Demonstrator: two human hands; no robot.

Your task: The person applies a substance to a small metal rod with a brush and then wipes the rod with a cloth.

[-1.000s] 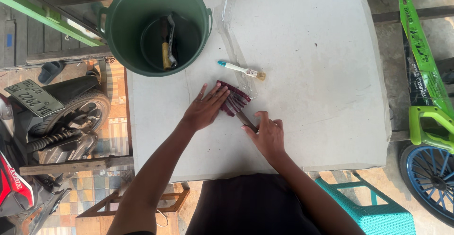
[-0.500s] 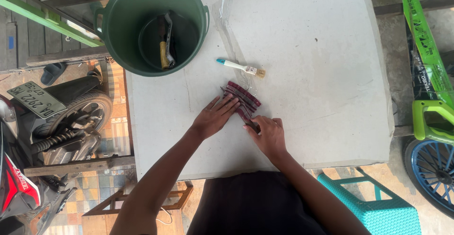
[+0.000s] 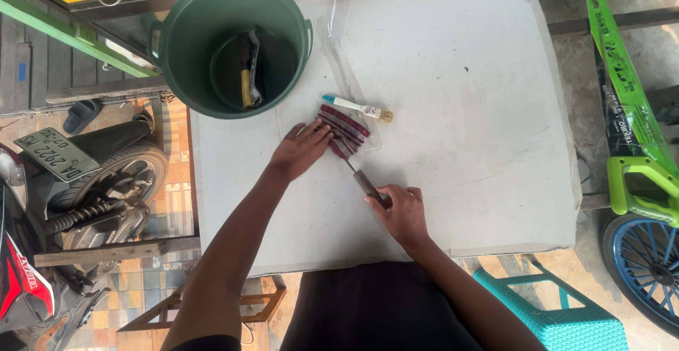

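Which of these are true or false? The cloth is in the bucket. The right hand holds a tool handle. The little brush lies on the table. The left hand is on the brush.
1. False: the striped cloth lies on the grey table, beside the green bucket.
2. True: the right hand grips a tool handle.
3. True: the small brush lies on the table.
4. False: the left hand presses on the cloth, not the brush.
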